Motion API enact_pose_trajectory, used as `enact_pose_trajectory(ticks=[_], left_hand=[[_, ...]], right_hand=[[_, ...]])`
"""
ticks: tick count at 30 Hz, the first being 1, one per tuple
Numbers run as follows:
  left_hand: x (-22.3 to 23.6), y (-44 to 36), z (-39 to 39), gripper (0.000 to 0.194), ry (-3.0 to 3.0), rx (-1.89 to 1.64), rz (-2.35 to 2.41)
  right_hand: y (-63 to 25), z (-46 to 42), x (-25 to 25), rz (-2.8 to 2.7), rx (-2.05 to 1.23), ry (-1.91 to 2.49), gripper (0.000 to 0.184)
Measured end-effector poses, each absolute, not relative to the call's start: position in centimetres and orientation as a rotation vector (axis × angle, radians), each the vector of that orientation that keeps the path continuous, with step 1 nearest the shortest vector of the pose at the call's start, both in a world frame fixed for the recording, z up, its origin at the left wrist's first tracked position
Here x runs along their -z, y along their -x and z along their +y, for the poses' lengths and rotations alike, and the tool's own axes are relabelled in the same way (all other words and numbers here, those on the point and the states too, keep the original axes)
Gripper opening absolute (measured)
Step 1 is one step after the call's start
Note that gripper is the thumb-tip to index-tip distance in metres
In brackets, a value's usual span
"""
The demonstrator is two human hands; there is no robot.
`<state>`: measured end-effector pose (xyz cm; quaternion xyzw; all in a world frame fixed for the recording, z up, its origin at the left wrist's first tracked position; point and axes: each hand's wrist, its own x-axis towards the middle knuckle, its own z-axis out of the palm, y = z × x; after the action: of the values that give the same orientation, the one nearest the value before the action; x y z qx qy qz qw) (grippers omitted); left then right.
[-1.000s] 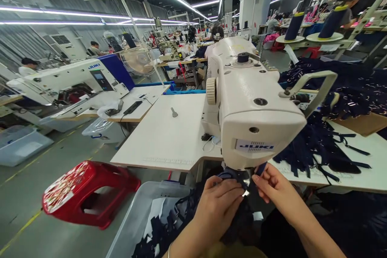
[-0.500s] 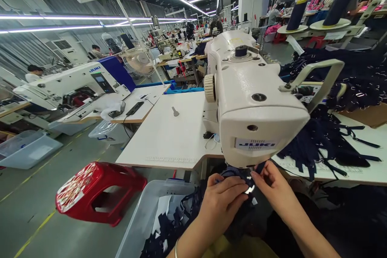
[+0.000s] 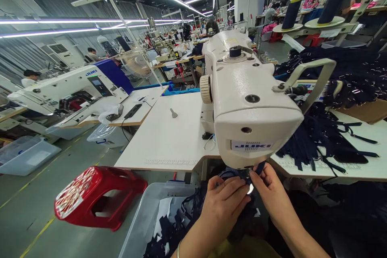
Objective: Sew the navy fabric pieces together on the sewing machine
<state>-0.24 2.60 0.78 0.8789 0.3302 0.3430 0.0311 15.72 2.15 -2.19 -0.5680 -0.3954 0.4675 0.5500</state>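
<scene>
A white sewing machine [image 3: 256,119] fills the middle of the view, with its head above both hands. Beneath its front end, my left hand [image 3: 225,201] is closed over dark navy fabric [image 3: 229,172], fingers bent to the right. My right hand [image 3: 269,185] pinches a narrow navy strap [image 3: 260,167] between thumb and fingers, close to the needle area. Small bright glints show between the two hands. The machine head and my fingers hide the needle and the part of the fabric under it.
At my left, a clear plastic bin [image 3: 133,225] holds navy straps. A red stool [image 3: 99,197] stands on the floor. A flat grey metal piece [image 3: 173,113] lies on the white table [image 3: 169,141]. Navy straps [image 3: 320,141] pile up at right, below thread cones [image 3: 332,6].
My right hand has moved slightly closer to the left hand beneath the machine head. Less of the bright glint shows between them. The camera view has shifted a little.
</scene>
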Motion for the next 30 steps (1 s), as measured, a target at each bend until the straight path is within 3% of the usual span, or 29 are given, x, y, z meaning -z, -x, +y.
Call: enact_pose_trajectory(ticks=[13, 22, 30], left_hand=[[-2.0, 1.2, 3.7, 0.021, -2.891, -0.789, 0.839], [-1.7, 1.0, 3.3, 0.023, -3.004, -0.764, 0.981], [-1.6, 0.8, 3.0, 0.025, -2.981, -0.724, 1.002]], right_hand=[[-15.8, 2.2, 2.4, -0.922, -1.177, 1.328, 0.025], [-17.9, 3.8, 1.6, -1.070, -1.213, 1.278, 0.030], [-17.8, 4.6, 2.4, -1.112, -1.142, 1.358, 0.021]])
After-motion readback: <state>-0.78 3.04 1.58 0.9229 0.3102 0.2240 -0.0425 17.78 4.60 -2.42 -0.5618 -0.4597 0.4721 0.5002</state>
